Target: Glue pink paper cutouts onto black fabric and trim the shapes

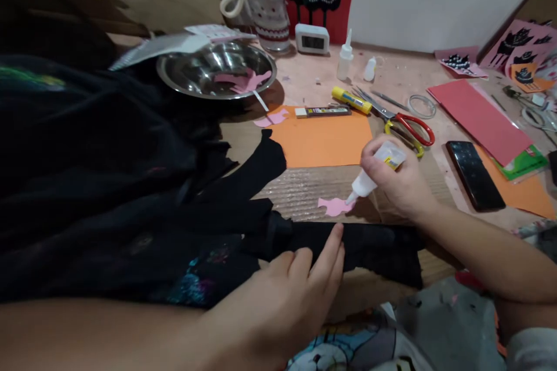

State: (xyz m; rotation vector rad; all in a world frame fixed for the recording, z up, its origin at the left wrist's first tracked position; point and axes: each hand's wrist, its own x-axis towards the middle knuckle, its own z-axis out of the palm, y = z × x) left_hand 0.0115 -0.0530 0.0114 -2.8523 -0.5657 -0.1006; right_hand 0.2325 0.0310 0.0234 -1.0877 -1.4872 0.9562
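My right hand is wrapped round a white glue bottle, tilted with its nozzle down. The nozzle tip meets the right end of a small pink paper cutout, which lies flat on the brown work surface. My left hand rests with fingers stretched out on a strip of black fabric, just in front of the cutout. More black cloth spreads from there across the left side. An orange paper sheet lies behind the cutout.
Behind stand a steel bowl with pink scraps, a jar, a small clock and two bottles. Scissors, a yellow glue stick and a pencil-lead case lie farther back. A phone and red paper are at right.
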